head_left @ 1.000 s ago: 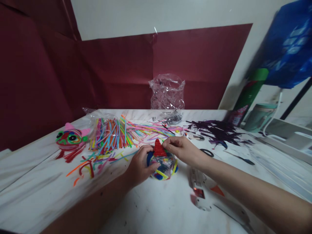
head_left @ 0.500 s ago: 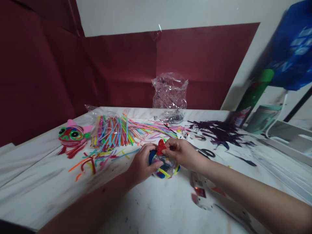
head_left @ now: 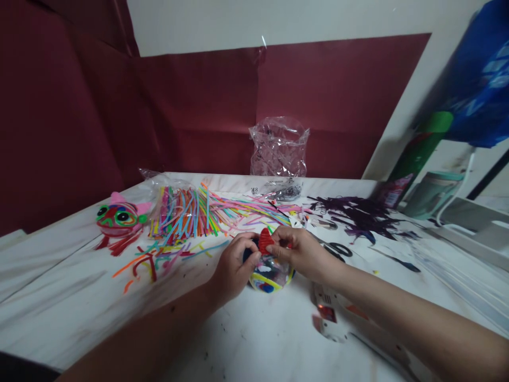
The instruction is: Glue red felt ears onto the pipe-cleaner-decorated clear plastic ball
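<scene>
While the left hand point(head_left: 237, 261) clasped the side of the round, clear, yellow-and-blue-banded craft piece point(head_left: 274, 276) on the white marbled table point(head_left: 238, 339), the right hand point(head_left: 296, 249) pinched the ridged red fuzzy cone point(head_left: 264, 240) at the piece's upper edge. The cone looked light and soft, probably best gripped near its base. Multicoloured pipe cleaners point(head_left: 202, 212) lay beyond the piece.
</scene>
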The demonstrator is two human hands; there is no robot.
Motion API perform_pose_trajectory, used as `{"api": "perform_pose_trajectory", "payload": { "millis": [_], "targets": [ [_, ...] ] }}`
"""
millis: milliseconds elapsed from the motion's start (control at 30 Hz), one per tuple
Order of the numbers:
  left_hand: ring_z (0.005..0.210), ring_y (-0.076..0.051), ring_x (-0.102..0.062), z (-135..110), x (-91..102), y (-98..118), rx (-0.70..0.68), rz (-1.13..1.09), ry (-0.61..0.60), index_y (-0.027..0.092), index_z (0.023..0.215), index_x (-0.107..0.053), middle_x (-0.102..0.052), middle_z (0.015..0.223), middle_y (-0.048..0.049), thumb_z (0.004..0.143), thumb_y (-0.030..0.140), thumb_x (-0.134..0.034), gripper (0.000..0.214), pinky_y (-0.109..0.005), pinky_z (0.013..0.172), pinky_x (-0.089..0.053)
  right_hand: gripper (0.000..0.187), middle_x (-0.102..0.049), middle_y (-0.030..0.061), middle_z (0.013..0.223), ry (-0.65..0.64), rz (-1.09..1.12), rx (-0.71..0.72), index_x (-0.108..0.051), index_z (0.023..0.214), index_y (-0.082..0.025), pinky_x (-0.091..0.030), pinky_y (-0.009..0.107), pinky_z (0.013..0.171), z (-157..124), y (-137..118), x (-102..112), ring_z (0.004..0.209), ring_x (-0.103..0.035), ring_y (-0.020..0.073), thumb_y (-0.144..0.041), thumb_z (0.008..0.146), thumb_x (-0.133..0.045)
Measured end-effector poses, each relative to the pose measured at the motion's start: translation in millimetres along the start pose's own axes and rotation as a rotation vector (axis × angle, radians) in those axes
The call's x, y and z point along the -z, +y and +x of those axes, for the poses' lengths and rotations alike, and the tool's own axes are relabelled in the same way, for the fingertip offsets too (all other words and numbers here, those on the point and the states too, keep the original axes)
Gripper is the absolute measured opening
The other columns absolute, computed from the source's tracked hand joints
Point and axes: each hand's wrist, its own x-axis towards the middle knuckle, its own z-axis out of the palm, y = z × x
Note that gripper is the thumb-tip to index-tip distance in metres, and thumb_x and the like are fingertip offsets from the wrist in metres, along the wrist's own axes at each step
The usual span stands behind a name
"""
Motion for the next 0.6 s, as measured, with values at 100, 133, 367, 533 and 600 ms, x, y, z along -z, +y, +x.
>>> {"api": "perform_pose_trajectory", "payload": {
  "millis": [100,133,367,533,600],
  "targets": [
    [0.105,-0.021,-0.058,2.5,-0.7,1.6,0.044,-0.063,-0.014,0.020,0.071,-0.055,-0.063,0.102,-0.0074,0.077,0.019,-0.055,0.006,-0.037,0.093,-0.043,0.018,-0.050,-0.0013,0.060,-0.014,0.003,0.024,-0.052,0.060,-0.019,-0.038,0.025,0.054,-0.8,2.3,1.7,0.058,-0.046,0.0134,-0.028,0.075,-0.056],
    [0.105,-0.022,-0.058,3.3,-1.2,1.5,0.069,-0.096,-0.018,0.020,0.070,-0.055,-0.063,0.102,-0.0073,0.076,0.020,-0.057,0.006,-0.037,0.094,-0.042,0.019,-0.050,-0.0014,0.060,-0.015,0.006,0.029,-0.052,0.059,-0.019,-0.038,0.025,0.054,-1.0,3.0,2.2,0.058,-0.046,0.0134,-0.028,0.075,-0.056],
    [0.107,-0.022,-0.058,3.0,-4.5,-1.4,0.206,-0.230,-0.015,0.019,0.069,-0.056,-0.063,0.102,-0.0075,0.073,0.021,-0.061,0.006,-0.037,0.096,-0.040,0.017,-0.052,-0.0008,0.062,-0.031,0.021,0.026,-0.053,0.060,-0.019,-0.039,0.025,0.056,-1.6,4.1,5.0,0.060,-0.047,0.0137,-0.027,0.075,-0.057],
    [0.111,-0.025,-0.054,-1.3,-2.0,1.1,0.118,-0.226,-0.111,0.019,0.093,-0.053,-0.058,0.113,-0.0090,0.063,0.018,-0.070,0.035,-0.040,0.096,-0.041,0.019,-0.051,-0.0016,0.060,-0.018,-0.004,0.031,-0.052,0.060,-0.019,-0.038,0.025,0.055,-1.2,4.9,6.4,0.058,-0.045,0.0130,-0.028,0.075,-0.058],
    [0.112,-0.027,-0.052,-2.1,-1.3,2.6,0.100,-0.196,-0.157,0.019,0.102,-0.050,-0.056,0.116,-0.0098,0.059,0.017,-0.073,0.049,-0.042,0.097,-0.040,0.019,-0.051,-0.0021,0.060,-0.033,0.016,0.018,-0.053,0.061,-0.018,-0.037,0.024,0.054,-1.5,4.0,7.4,0.057,-0.044,0.0125,-0.030,0.074,-0.058]
  ]
}}
